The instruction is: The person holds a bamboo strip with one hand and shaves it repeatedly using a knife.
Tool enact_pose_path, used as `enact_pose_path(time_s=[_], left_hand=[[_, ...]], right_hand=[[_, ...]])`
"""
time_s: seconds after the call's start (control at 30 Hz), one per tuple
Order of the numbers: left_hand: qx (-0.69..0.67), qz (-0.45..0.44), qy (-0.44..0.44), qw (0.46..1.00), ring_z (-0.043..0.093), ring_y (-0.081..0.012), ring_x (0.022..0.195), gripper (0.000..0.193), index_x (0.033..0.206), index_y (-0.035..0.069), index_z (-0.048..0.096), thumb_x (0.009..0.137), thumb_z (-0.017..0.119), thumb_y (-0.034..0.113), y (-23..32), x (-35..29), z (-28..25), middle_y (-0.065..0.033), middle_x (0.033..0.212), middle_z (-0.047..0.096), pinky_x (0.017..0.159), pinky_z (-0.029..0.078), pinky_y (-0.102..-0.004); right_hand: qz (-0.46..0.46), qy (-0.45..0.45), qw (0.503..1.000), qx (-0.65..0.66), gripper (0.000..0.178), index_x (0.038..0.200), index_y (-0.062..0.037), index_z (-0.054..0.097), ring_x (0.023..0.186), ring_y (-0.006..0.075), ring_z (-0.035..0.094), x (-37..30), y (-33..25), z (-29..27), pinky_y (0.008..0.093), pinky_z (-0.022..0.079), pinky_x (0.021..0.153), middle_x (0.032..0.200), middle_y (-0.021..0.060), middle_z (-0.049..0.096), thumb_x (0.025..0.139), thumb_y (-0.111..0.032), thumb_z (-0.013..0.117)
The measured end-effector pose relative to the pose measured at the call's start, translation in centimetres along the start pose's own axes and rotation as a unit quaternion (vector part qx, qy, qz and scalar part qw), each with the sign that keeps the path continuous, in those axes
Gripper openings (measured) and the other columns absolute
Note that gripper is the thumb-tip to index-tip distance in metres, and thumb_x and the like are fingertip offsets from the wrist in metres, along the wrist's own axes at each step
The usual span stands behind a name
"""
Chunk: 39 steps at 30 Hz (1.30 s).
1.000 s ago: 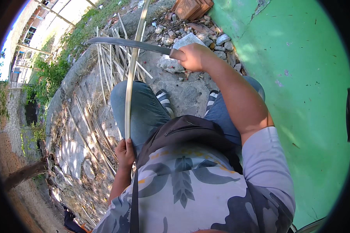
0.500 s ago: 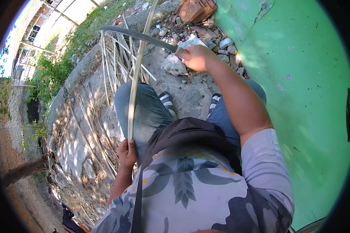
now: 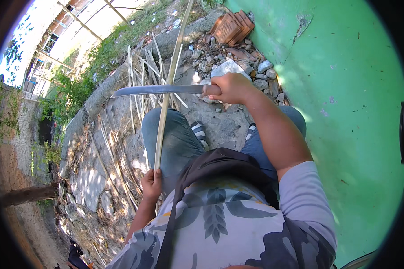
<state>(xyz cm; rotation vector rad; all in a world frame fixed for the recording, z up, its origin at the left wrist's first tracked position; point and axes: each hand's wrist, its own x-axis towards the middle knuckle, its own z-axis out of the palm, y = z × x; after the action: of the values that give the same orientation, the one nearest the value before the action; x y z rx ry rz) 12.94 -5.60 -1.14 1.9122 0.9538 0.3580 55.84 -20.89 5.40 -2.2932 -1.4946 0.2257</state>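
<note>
Long knife (image 3: 159,90) crosswise over pale bamboo strip (image 3: 166,103).

The knife (image 3: 159,90) has a long blade of dull grey metal, smooth with a faint sheen, and a brownish wooden handle; the strip (image 3: 166,98) crossing it is pale, dry bamboo, smooth and matt. The ground (image 3: 220,125) is rough, cracked concrete strewn with dry splinters (image 3: 116,148), grey stones (image 3: 229,68) and ribbed red clay tiles (image 3: 232,28). The wall (image 3: 345,112) is matt green-painted plaster, chipped in places, and the jeans (image 3: 175,139) are soft blue denim.
</note>
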Motion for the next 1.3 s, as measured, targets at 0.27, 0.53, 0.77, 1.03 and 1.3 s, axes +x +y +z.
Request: enact_pose_path(time_s=[0.27,0.53,0.77,1.03,1.3], left_hand=[[0.147,-0.024,0.048,0.988,0.049,-0.0149,0.055,0.035,0.084,0.0,0.059,0.099,0.061,0.032,4.2,-1.1,-0.2,-0.0097,0.059,0.054,0.053,0.041,-0.034],[0.182,0.023,0.074,0.98,0.061,-0.0372,0.058,0.036,0.087,0.001,0.06,0.098,0.058,0.035,3.9,-1.5,-0.3,-0.0182,0.064,0.061,0.057,0.045,-0.0465],[0.249,0.06,0.083,0.963,0.06,-0.0447,0.062,0.041,0.077,0.002,0.056,0.098,0.056,0.038,5.4,-1.7,-0.6,-0.0214,0.064,0.06,0.058,0.045,-0.0521],[0.29,0.105,0.08,0.948,0.059,-0.0455,0.06,0.043,0.074,0.003,0.052,0.098,0.057,0.039,5.2,-0.8,-1.9,-0.0219,0.062,0.058,0.056,0.045,-0.053],[0.298,0.095,0.063,0.948,0.059,-0.0464,0.061,0.044,0.074,0.003,0.051,0.098,0.056,0.04,5.1,-0.6,-2.1,-0.0233,0.063,0.058,0.056,0.045,-0.0535]], right_hand=[[0.027,-0.005,0.998,-0.058,0.032,0.094,-0.0149,0.067,0.083,0.0349,0.07,-1.0,-2.2,-1.5,0.0477,0.054,0.075,0.084,0.0122,0.071,0.082,-0.044,0.072],[-0.032,0.07,0.994,-0.075,0.042,0.091,-0.0122,0.065,0.084,0.0363,0.07,-1.5,-3.7,-0.2,0.0492,0.052,0.081,0.08,0.0111,0.071,0.084,-0.054,0.068],[-0.009,0.065,0.995,-0.07,0.038,0.089,-0.0133,0.064,0.076,0.0333,0.07,-1.9,-4.6,-0.8,0.0465,0.052,0.071,0.076,0.0091,0.07,0.084,-0.051,0.069],[-0.129,0.044,0.983,-0.12,0.031,0.089,-0.0139,0.063,0.077,0.0333,0.07,-1.6,-6.0,0.7,0.0467,0.053,0.073,0.077,0.0116,0.069,0.08,-0.041,0.076],[0.119,0.03,0.992,-0.011,0.032,0.093,-0.0127,0.064,0.089,0.0368,0.068,-0.2,-2.2,0.5,0.0487,0.053,0.078,0.091,0.0142,0.071,0.085,-0.044,0.069]])
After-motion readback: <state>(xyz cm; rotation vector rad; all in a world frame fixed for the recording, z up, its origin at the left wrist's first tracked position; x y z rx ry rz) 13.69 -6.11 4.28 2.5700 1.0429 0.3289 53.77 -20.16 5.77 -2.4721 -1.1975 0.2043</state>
